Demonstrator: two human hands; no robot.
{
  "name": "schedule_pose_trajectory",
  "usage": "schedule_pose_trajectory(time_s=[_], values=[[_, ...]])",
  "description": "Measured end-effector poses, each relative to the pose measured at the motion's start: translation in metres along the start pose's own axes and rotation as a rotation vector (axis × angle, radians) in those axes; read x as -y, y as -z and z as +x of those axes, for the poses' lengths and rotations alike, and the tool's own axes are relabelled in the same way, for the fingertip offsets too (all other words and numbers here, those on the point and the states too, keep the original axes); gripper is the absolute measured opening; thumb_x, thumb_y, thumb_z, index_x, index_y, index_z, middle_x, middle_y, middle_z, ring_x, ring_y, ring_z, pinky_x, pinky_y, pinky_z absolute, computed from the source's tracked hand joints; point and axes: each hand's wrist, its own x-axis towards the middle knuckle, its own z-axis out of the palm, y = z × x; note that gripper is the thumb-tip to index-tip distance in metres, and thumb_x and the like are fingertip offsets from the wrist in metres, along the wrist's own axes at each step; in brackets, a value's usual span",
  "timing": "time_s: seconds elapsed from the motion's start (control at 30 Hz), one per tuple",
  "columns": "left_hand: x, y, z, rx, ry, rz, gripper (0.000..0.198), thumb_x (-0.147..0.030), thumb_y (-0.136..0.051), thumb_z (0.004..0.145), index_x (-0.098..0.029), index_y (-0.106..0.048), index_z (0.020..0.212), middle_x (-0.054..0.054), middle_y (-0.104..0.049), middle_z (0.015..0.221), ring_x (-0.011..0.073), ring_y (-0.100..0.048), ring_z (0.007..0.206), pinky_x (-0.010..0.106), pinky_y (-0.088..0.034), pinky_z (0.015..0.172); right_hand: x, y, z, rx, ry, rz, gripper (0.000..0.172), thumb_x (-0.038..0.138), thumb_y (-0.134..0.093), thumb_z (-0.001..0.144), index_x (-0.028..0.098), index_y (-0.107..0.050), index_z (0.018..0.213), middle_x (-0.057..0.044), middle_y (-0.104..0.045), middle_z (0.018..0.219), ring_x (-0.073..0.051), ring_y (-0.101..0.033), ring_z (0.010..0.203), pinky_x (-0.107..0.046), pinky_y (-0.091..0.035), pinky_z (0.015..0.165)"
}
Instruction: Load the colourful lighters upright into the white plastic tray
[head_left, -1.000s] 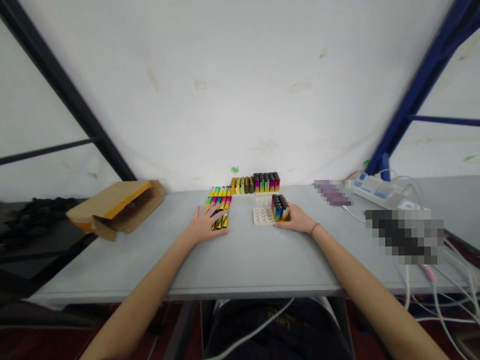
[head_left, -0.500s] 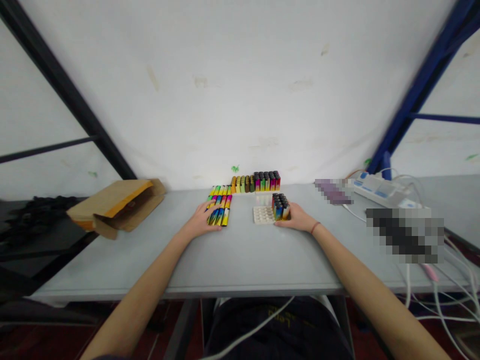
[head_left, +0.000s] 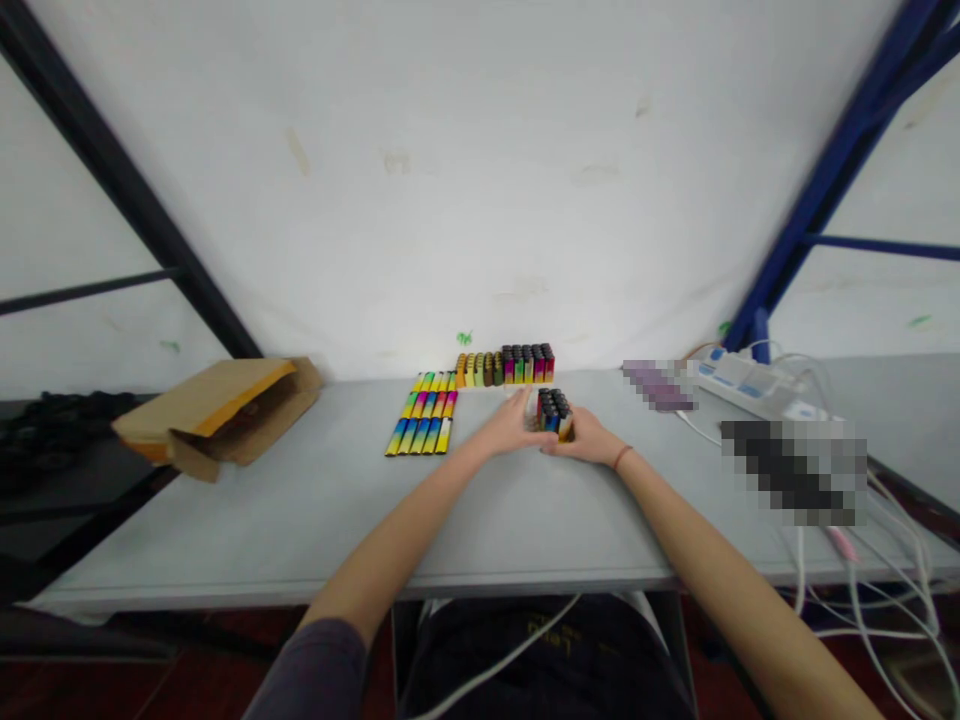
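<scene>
A small white tray holds a cluster of upright coloured lighters (head_left: 553,410) with black tops at the table's middle. My left hand (head_left: 512,425) lies over the tray's left part, fingers curled against the lighters, hiding most of the tray. My right hand (head_left: 586,436) cups the tray's right side, fingers closed on it. Flat rows of coloured lighters (head_left: 424,423) lie on the table to the left, apart from both hands. A row of upright lighters (head_left: 507,366) stands against the wall behind.
An open cardboard box (head_left: 217,412) lies at the left of the grey table (head_left: 480,520). A power strip (head_left: 742,385) and loose cables (head_left: 862,570) spread over the right. Blurred-out items sit at the right. A white wall backs the table.
My left hand left the flat rows of lighters and moved right onto the tray. The right hand stayed on the tray's right side. The view shifted slightly.
</scene>
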Motion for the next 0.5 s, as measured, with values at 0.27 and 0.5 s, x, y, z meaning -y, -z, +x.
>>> schedule_pose_trajectory(time_s=[0.27,0.5], values=[[-0.005,0.005,0.016,0.144,0.001,-0.206,0.074,-0.045,-0.086,0.069,-0.013,-0.057,0.129,0.014,-0.073,0.119,0.0289,-0.071,0.107,0.04,-0.056,0.094,0.0,0.0,0.001,0.0,0.006,0.002,0.062,0.049,-0.085,0.068,0.022,-0.063,0.118,-0.009,-0.077,0.111,-0.032,-0.071,0.1,-0.045,-0.056,0.092],[0.006,-0.002,0.012,0.015,-0.046,-0.198,0.062,-0.036,-0.082,0.071,-0.013,-0.06,0.124,0.014,-0.07,0.119,0.0297,-0.067,0.11,0.045,-0.053,0.101,0.0,0.0,0.001,0.018,0.002,-0.027,0.055,0.052,-0.081,0.07,0.021,-0.062,0.112,-0.009,-0.076,0.108,-0.031,-0.07,0.099,-0.046,-0.055,0.093]])
